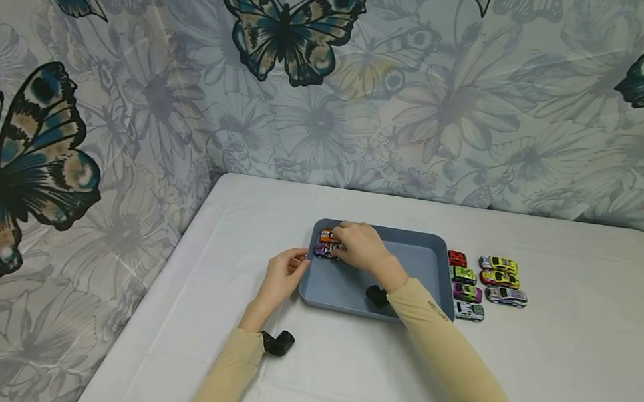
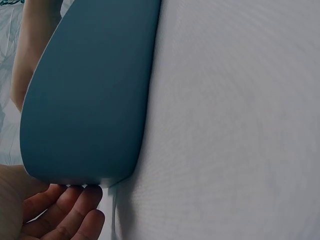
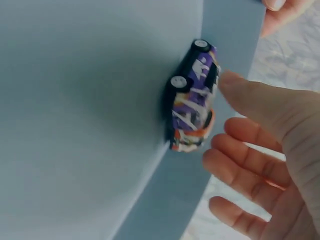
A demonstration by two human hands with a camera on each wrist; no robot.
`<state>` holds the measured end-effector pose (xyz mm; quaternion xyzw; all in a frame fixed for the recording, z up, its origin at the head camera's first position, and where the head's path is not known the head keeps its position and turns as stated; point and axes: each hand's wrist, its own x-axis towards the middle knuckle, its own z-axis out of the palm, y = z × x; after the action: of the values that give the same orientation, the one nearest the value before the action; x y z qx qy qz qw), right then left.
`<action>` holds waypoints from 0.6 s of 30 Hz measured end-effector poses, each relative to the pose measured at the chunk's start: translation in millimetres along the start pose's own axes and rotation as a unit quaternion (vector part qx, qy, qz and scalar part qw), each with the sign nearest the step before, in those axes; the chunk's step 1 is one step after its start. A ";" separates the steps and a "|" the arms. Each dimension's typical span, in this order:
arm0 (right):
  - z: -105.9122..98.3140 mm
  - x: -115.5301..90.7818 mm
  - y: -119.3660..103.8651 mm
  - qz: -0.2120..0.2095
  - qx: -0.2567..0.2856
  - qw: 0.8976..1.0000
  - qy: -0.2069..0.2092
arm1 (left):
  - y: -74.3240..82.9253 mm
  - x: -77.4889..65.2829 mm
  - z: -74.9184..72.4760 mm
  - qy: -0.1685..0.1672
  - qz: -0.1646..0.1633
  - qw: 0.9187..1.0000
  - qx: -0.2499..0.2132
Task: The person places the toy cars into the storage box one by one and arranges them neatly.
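A grey-blue tray [image 1: 404, 265] lies on the table. At its left end, inside, stand a purple toy car [image 3: 195, 95] with white markings and an orange toy car [image 1: 326, 236] beside it. My right hand [image 1: 361, 246] is over these two cars. In the right wrist view its thumb is right by the purple car's roof, and the fingers are spread loosely around the cars, pinching neither. My left hand [image 1: 281, 273] is at the tray's left side; in the left wrist view its loosely bent fingertips [image 2: 92, 195] touch the outer wall.
Right of the tray, toy cars stand in two columns: a red car [image 1: 457, 258], a green car [image 1: 462, 274], a purple-green car [image 1: 467, 292] and a white car [image 1: 469, 311] nearest it, then several more, including a silver car [image 1: 506, 296]. A butterfly-patterned curtain [image 1: 319, 127] hangs behind the white table [image 1: 336, 377].
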<state>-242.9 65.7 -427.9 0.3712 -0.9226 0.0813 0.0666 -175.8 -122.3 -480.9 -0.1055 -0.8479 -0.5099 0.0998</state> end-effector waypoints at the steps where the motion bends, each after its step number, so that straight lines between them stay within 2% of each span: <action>1: -1.7 -1.3 0.8 -0.002 -0.002 1.000 0.007 | -0.2 0.1 0.0 -0.001 -0.001 1.000 -0.001; 9: -19.6 -16.8 11.6 -0.008 0.022 0.998 0.059 | -1.2 0.8 -0.2 -0.005 -0.019 1.000 0.007; 15: -34.9 -35.0 18.3 0.005 0.020 0.997 0.069 | 1.0 -1.1 0.0 -0.008 -0.024 1.000 0.001; 18: -40.1 -44.4 23.3 0.009 0.018 0.997 0.071 | 1.5 -1.3 0.4 -0.003 -0.016 1.000 0.004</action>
<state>-224.8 120.2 -399.1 0.3573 -0.9173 0.1244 0.1241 -174.1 -121.3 -480.2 -0.0929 -0.8519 -0.5075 0.0901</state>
